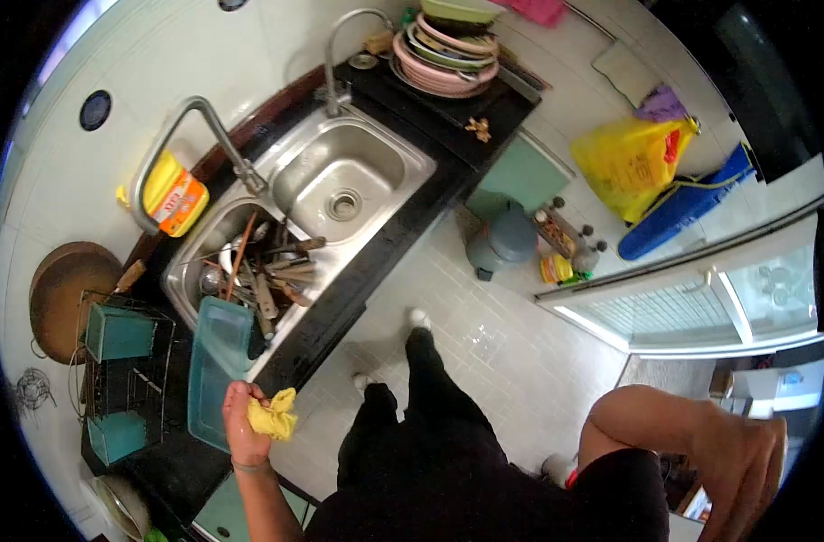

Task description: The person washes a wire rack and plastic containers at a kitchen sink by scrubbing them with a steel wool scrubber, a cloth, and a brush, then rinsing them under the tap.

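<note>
My left hand (242, 423) is closed on a crumpled yellow cloth (273, 415), beside the right edge of a translucent teal tray (215, 384). Whether the hand touches the tray is unclear. Utensils with wooden and metal handles (266, 296) are heaped in the left basin of the steel sink (401, 196), just above the tray. At the far right, my right hand (746, 474) hangs from a bent arm, away from the counter. Its fingertips are hard to make out, and nothing held in it can be seen.
Two curved faucets (211, 126) stand behind the sink. Stacked bowls and basins (444, 63) sit at the counter's far end. A wire rack (123, 379) and a round pan (69, 294) are at left. On the floor are a grey bin (507, 242) and several bottles (585, 257).
</note>
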Available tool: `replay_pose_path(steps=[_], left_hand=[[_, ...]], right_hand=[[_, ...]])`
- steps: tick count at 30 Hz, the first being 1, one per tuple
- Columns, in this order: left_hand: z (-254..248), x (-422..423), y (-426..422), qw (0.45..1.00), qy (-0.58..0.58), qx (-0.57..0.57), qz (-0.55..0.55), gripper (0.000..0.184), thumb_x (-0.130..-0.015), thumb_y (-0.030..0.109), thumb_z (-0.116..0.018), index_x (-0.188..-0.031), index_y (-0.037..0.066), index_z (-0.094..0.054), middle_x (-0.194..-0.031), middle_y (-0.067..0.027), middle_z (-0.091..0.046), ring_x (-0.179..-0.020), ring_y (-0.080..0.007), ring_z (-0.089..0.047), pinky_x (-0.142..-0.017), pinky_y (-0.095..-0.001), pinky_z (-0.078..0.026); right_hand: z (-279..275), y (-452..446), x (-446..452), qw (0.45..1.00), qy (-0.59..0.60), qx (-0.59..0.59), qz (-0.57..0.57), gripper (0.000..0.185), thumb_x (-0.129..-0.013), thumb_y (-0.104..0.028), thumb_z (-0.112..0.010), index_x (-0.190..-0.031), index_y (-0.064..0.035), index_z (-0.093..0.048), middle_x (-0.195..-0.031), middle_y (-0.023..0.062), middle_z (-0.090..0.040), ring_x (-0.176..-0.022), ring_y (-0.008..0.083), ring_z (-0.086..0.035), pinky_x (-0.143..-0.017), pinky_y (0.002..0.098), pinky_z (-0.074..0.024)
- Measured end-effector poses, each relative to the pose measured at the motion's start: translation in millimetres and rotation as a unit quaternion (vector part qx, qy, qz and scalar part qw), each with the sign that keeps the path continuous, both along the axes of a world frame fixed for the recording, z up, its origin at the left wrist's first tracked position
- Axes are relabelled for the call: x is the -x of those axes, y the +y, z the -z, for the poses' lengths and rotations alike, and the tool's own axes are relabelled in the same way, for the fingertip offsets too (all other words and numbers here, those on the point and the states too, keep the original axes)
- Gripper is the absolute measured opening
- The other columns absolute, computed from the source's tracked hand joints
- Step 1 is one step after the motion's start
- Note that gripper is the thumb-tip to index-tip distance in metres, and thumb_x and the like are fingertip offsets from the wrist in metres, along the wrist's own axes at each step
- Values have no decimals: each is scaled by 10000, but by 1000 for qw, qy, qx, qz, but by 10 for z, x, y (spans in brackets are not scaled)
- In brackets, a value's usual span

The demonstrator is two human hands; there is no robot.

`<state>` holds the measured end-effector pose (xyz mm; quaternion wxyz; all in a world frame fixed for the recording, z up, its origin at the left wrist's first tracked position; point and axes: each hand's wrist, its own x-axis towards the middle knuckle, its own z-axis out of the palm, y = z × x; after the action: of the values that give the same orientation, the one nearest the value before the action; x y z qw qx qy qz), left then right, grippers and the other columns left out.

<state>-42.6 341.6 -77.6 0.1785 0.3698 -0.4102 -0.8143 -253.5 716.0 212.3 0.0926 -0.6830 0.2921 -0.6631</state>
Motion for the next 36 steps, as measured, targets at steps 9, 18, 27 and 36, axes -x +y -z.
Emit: replay_pose_path(steps=[9,18,27,36], left_hand=[[308,578,666,996,30,81,25,178,-945,221,-510,-860,69,-473,-785,-41,-489,-681,-116,-468,-656,-250,-412],[423,2274,1994,999,-10,-44,-15,182,-941,233,-533,-854,77,-500,-792,-44,-521,-684,-125,-504,-648,-264,-441],[276,2520,2721,997,-54,-28,-40,192,-945,248,-522,-855,80,-500,-790,-46,-520,-691,-127,-494,-665,-274,-437],[258,703,2964,974,57,-161,-152,291,-953,346,-486,-1027,71,-548,-943,-67,-592,-933,-201,-572,-876,-346,-460]], right_hand=[[1583,1371,1038,822,-297,-24,485,148,-865,-90,-575,-988,-42,-508,-965,143,-538,-724,200,-564,-586,277,-509],[4608,2630,3020,518,-689,-357,359,238,-805,46,-540,-1022,-44,-581,-984,84,-618,-859,205,-601,-734,330,-519],[5890,2604,3255,414,-759,-376,335,502,-800,-35,-652,-1246,-16,-421,-1038,111,-573,-930,300,-602,-855,472,-506],[5733,1861,2409,638,-382,-622,246,267,-871,-168,-596,-1119,-80,-553,-955,46,-620,-827,164,-599,-702,327,-520]])
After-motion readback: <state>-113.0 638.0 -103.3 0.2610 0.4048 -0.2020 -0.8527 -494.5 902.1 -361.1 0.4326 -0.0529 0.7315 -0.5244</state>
